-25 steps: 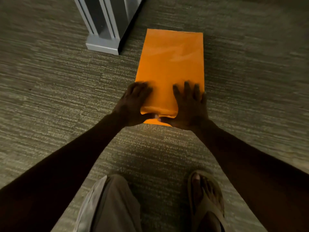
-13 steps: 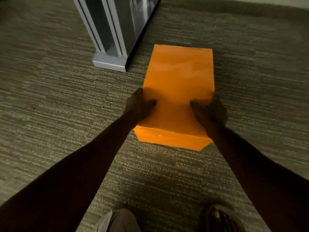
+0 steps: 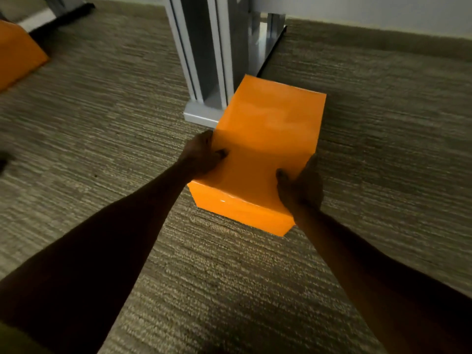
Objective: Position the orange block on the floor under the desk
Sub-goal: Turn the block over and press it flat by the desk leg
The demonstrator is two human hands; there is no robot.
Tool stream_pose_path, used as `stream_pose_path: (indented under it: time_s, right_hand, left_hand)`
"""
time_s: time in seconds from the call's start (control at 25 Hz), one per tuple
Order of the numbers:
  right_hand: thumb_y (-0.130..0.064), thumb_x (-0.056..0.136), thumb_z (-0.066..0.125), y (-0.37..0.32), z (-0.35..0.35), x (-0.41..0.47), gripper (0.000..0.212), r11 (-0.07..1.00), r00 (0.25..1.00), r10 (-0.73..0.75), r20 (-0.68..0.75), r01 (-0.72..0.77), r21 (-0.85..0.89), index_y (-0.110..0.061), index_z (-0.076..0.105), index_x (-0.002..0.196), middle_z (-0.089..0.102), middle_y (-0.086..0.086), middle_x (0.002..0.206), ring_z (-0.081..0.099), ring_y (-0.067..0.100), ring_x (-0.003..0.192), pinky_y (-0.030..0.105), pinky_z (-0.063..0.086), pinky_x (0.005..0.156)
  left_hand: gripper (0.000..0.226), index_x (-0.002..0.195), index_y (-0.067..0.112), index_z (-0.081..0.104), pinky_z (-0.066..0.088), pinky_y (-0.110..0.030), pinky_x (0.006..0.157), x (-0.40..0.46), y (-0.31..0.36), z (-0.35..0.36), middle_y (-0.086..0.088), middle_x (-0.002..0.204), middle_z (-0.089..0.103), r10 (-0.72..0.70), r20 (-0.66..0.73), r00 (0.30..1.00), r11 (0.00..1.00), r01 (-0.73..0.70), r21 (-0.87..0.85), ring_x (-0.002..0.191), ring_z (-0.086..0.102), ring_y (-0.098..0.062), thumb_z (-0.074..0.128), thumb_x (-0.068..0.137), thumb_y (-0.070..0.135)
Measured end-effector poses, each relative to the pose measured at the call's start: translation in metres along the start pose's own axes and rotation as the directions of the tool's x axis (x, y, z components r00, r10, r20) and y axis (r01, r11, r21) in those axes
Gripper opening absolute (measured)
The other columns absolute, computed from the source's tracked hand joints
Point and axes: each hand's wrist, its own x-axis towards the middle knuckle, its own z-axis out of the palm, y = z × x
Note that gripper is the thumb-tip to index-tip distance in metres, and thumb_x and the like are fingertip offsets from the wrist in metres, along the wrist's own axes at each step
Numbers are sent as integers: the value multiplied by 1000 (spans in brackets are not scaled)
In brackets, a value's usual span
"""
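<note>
A large glossy orange block (image 3: 265, 139) lies on the carpet in the middle of the head view, its far end right beside the foot of a grey metal desk leg (image 3: 207, 60). My left hand (image 3: 201, 155) grips the block's left side, thumb on top. My right hand (image 3: 301, 186) clasps its right side near the front corner, thumb on top as well. Both forearms reach forward from the bottom of the view. The block's lower sides are hidden.
A second orange block (image 3: 18, 54) sits at the far left edge. The desk leg's base plate (image 3: 201, 116) touches or nearly touches the held block's left side. A pale wall (image 3: 370, 14) runs along the back. Striped carpet (image 3: 102, 139) spreads all around.
My hands moved from the block's near end to its two sides. The block has shifted closer to the desk leg and turned slightly. My feet have dropped out of view.
</note>
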Motion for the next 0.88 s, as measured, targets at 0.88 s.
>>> stream_pose_path:
  time_s: [0.88]
  right_hand:
    - [-85, 78, 48, 1, -2, 28, 113, 755, 839, -528, 129, 534, -382, -23, 4, 163, 3, 23, 168, 9, 49, 152, 63, 22, 116]
  left_hand:
    - [87, 161, 13, 16, 30, -58, 120, 42, -13, 2, -21, 165, 25, 180, -49, 982, 934, -156, 320, 151, 27, -43, 39, 90, 58]
